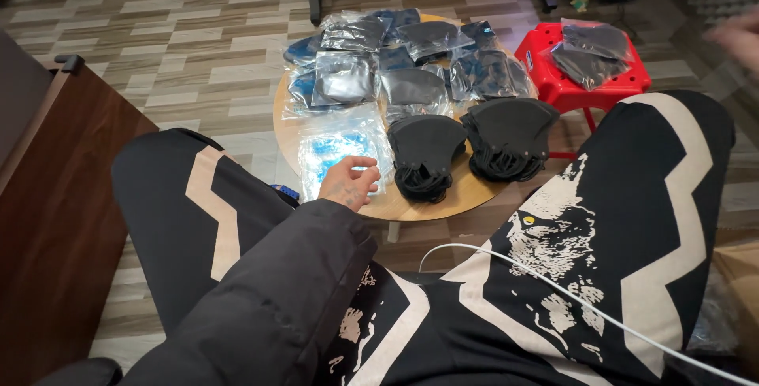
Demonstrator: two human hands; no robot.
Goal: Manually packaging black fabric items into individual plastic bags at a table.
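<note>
The left hand (349,183) reached out from a dark padded sleeve (269,307) and rested on a stack of clear plastic bags (341,149) with blue showing through them, at the 8 o'clock edge of a small round wooden desk (411,204). Its grip looked loosely curled, fingertips down on the top bag as if to peel one off; whether it had pinched the film I could not tell. The bags lay nearest the sitter, likely so they came first to hand.

Just to 3 o'clock of that stack sat two piles of loose black face masks (425,153), the second pile (510,137) beside the first, both fanned and close to the near rim. Toward 12 o'clock the desk was covered with masks already sealed in bags (395,62), overlapping one another. A red plastic stool (581,74) at 2 o'clock carried a few more bagged masks (589,50).

The right hand (737,34) showed only as a blur at the far 2 o'clock edge of the view, well apart from everything; its grip could not be read.

The desk stood on a floor (182,38) of patterned wood-look tiles. A dark brown cabinet (55,196) stood at 9 o'clock, and a white cable (569,295) crossed the sitter's black and cream patterned trousers (632,236).
</note>
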